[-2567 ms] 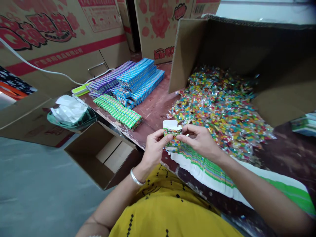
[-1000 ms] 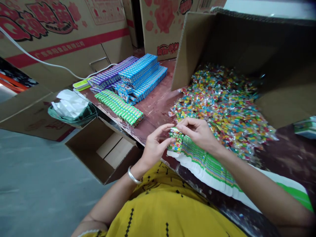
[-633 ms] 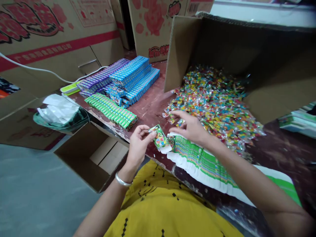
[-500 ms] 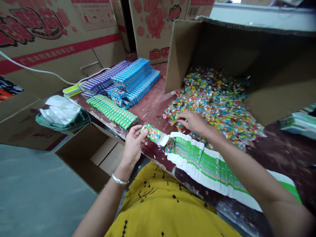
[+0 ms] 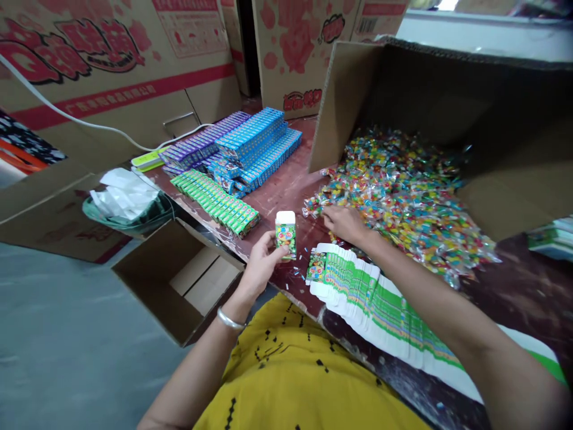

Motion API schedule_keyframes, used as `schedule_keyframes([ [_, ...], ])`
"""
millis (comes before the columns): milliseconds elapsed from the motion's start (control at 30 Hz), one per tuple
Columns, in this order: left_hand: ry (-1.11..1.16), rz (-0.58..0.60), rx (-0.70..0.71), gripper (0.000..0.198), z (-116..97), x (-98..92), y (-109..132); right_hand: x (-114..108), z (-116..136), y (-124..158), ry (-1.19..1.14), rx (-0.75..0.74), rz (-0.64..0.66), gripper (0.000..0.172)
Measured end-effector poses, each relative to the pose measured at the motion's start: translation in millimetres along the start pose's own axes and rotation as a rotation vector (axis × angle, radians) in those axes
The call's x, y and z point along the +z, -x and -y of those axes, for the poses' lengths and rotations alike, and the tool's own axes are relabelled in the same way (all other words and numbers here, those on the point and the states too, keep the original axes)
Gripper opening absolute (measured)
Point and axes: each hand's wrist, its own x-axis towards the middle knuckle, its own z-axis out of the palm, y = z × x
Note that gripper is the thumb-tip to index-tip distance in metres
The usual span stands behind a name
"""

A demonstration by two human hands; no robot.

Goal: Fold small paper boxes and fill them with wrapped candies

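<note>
My left hand [image 5: 263,261] holds a small green candy box [image 5: 285,236] upright between thumb and fingers, its white top flap raised. At the near left edge of a heap of clear-wrapped colourful candies [image 5: 394,191], my right hand [image 5: 344,224] has its fingers curled downward. Its fingertips are hidden, so what they pinch, if anything, does not show. Below my right forearm lies a long overlapping row of flat green-and-white cartons [image 5: 358,289]. Filled-out green boxes [image 5: 215,202] stand in a row beyond my left hand.
Blue boxes [image 5: 257,137] and purple boxes [image 5: 203,140] are stacked behind the green row. A large carton [image 5: 324,107] lies on its side around the candies. An open carton [image 5: 147,280] sits below the table's left edge, near a green basket [image 5: 98,218] of white plastic.
My left hand has turned the green box from lying tilted toward the flat cartons to upright, flap on top. My right hand stays at the candy heap's edge. The view has shifted slightly.
</note>
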Motion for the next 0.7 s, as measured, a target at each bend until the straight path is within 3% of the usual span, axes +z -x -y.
schedule_keyframes([
  [133, -0.272, 0.042, 0.135, 0.036, 4.8, 3.5, -1.3, -18.9, 10.5, -0.5, -0.149, 0.123, -0.205, 0.025],
  [200, -0.373, 0.046, 0.178, 0.036, 4.4, 6.3, -1.2, -31.9, 27.3, 1.9, -0.347, 0.146, -0.277, 0.028],
  [267, -0.413, 0.053, 0.194, 0.037, 2.8, 10.3, -0.4, -43.5, 48.3, 6.6, -0.669, 0.143, -0.348, 0.022],
  [333, -0.412, 0.073, 0.199, 0.037, 0.3, 15.0, 1.2, -50.9, 67.7, 12.2, -0.804, 0.105, -0.369, 0.015],
  [533, -0.318, 0.086, 0.239, 0.035, -8.8, 26.9, 10.2, -52.4, 86.3, 23.9, -0.595, -0.026, -0.268, 0.01],
  [700, -0.203, 0.057, 0.27, 0.034, -11.6, 32.9, 15.6, -59.8, 86.2, 31.2, -0.363, -0.261, -0.086, 0.023],
])
